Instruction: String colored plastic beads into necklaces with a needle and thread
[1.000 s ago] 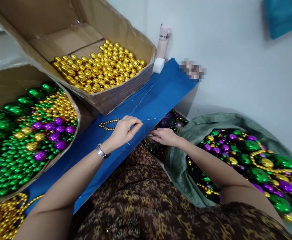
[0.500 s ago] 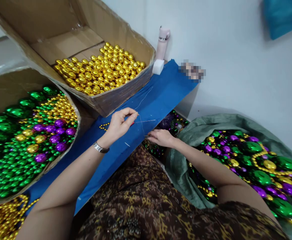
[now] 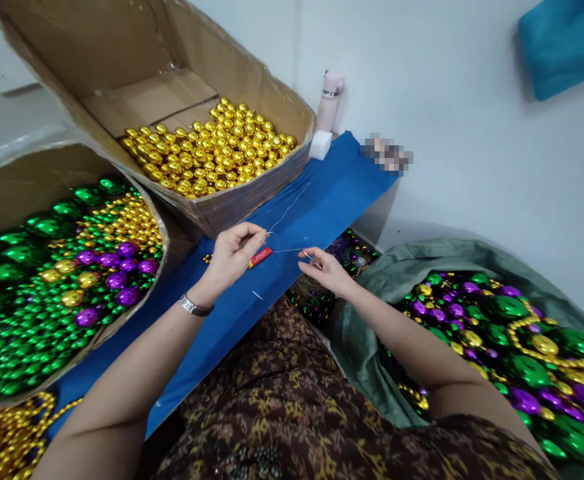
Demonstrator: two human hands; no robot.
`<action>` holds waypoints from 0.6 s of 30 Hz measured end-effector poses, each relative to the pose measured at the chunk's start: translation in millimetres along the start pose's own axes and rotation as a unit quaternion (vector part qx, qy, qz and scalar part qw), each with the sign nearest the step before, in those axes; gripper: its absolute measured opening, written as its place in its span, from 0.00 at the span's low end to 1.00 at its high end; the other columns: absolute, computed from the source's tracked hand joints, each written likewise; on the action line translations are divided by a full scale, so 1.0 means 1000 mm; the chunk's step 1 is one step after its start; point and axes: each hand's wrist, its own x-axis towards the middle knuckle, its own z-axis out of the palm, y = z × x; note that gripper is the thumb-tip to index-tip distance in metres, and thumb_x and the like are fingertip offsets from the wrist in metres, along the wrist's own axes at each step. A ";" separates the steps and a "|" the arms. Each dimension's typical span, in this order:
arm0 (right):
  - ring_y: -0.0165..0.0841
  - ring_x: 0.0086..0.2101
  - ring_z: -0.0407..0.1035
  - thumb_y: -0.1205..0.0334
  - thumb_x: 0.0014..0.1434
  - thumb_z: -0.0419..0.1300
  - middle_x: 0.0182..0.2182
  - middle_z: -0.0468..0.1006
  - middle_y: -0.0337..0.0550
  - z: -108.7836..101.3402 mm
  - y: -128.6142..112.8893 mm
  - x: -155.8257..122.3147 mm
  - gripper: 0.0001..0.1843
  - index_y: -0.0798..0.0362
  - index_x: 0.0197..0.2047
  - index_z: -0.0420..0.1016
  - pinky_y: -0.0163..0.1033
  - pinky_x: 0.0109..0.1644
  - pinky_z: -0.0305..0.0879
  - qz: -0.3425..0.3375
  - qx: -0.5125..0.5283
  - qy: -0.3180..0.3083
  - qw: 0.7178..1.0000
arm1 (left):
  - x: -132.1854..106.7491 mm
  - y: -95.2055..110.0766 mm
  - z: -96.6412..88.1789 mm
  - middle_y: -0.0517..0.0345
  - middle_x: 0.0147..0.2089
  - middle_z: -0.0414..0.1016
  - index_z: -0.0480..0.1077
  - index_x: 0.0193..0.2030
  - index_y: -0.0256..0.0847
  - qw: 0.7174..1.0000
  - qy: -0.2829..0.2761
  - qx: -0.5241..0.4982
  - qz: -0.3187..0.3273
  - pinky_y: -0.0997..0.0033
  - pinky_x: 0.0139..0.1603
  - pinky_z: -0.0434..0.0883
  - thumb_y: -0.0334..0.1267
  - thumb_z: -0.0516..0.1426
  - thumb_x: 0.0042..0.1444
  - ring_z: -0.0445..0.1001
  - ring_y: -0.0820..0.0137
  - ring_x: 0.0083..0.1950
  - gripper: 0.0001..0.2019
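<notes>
My left hand (image 3: 239,250) is raised over the blue cloth (image 3: 222,303), thumb and fingertips pinched on a thin pale thread (image 3: 286,213). The thread trails up and right across the cloth. Just below those fingers lies a small red stick-like item (image 3: 261,257) with a yellow end. To the right, my right hand (image 3: 326,272) is closed near the cloth's front edge; a small shiny thing shows between its fingers, too small to name. A thin straight line runs from the red item towards its fingertips. A bit of gold bead string (image 3: 207,258) peeks out beside my left hand.
A cardboard box (image 3: 252,200) of gold balls stands behind, and another box (image 3: 158,220) of green, gold and purple beads at left. Gold bead strings (image 3: 9,433) lie lower left. A green sack (image 3: 402,270) of beads is at right. A pink bottle (image 3: 329,103) stands behind a white block (image 3: 321,145).
My right hand has risen from the cloth's front edge, and its fingers have turned upward. My left hand stays pinched on the thread. More of the red item now shows.
</notes>
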 end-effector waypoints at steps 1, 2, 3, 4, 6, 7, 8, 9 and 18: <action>0.23 0.18 0.52 0.42 0.57 0.58 0.23 0.69 0.32 0.011 -0.006 0.001 0.26 0.49 0.53 0.67 0.30 0.22 0.49 0.018 0.094 -0.001 0.995 | -0.001 0.000 -0.001 0.57 0.30 0.75 0.73 0.33 0.36 1.000 0.001 0.001 0.001 0.75 0.31 0.67 0.45 0.58 0.56 0.70 0.73 0.30 0.13; 0.22 0.17 0.48 0.42 0.58 0.57 0.24 0.71 0.33 0.022 -0.011 0.002 0.29 0.47 0.57 0.64 0.30 0.20 0.45 0.037 0.178 -0.011 0.983 | -0.003 0.000 -0.002 0.57 0.29 0.75 0.73 0.33 0.36 1.000 0.001 0.004 0.003 0.75 0.31 0.67 0.45 0.58 0.57 0.70 0.73 0.30 0.13; 0.21 0.16 0.45 0.41 0.58 0.56 0.27 0.73 0.34 0.033 -0.017 0.004 0.31 0.45 0.61 0.60 0.30 0.19 0.42 0.053 0.247 -0.022 0.967 | -0.005 0.000 -0.003 0.57 0.29 0.75 0.73 0.33 0.36 1.000 0.000 0.010 0.006 0.75 0.31 0.67 0.45 0.58 0.57 0.70 0.73 0.30 0.13; 0.21 0.15 0.42 0.41 0.58 0.56 0.29 0.76 0.35 0.042 -0.022 0.006 0.32 0.43 0.62 0.58 0.30 0.18 0.39 0.065 0.300 -0.033 0.951 | -0.008 0.001 -0.005 0.57 0.30 0.75 0.73 0.33 0.36 1.000 -0.002 0.020 0.010 0.75 0.32 0.67 0.45 0.57 0.58 0.71 0.73 0.30 0.13; 0.19 0.15 0.41 0.40 0.58 0.57 0.35 0.78 0.39 0.057 -0.030 0.014 0.30 0.44 0.59 0.62 0.30 0.18 0.38 0.074 0.360 -0.032 0.929 | -0.018 0.000 -0.010 0.57 0.31 0.76 0.73 0.34 0.37 0.998 -0.013 0.055 0.026 0.74 0.35 0.68 0.44 0.56 0.59 0.71 0.72 0.32 0.12; 0.18 0.15 0.42 0.40 0.57 0.57 0.38 0.79 0.41 0.061 -0.032 0.019 0.28 0.46 0.55 0.66 0.30 0.17 0.38 0.070 0.370 -0.018 0.926 | -0.025 -0.001 -0.014 0.56 0.32 0.76 0.73 0.35 0.38 0.996 -0.020 0.081 0.040 0.73 0.36 0.68 0.43 0.56 0.60 0.72 0.71 0.33 0.11; 0.18 0.15 0.44 0.40 0.57 0.57 0.39 0.79 0.43 0.065 -0.034 0.024 0.26 0.49 0.51 0.69 0.30 0.17 0.40 0.062 0.366 0.003 0.928 | -0.033 -0.002 -0.018 0.56 0.33 0.76 0.73 0.35 0.38 0.992 -0.028 0.110 0.056 0.72 0.39 0.68 0.42 0.55 0.61 0.72 0.70 0.35 0.10; 0.18 0.15 0.46 0.40 0.58 0.56 0.39 0.79 0.44 0.067 -0.035 0.028 0.25 0.51 0.48 0.71 0.30 0.17 0.42 0.049 0.351 0.026 0.935 | -0.041 -0.005 -0.023 0.56 0.34 0.76 0.73 0.36 0.39 0.987 -0.040 0.140 0.070 0.71 0.41 0.68 0.41 0.55 0.61 0.73 0.70 0.37 0.10; 0.28 0.34 0.73 0.64 0.64 0.52 0.38 0.80 0.44 0.090 -0.037 0.019 0.13 0.54 0.46 0.75 0.32 0.39 0.67 -0.326 -0.131 -0.065 0.934 | -0.094 -0.056 -0.056 0.49 0.51 0.73 0.76 0.47 0.42 0.980 0.041 0.185 -0.053 0.62 0.55 0.68 0.47 0.52 0.63 0.72 0.62 0.54 0.16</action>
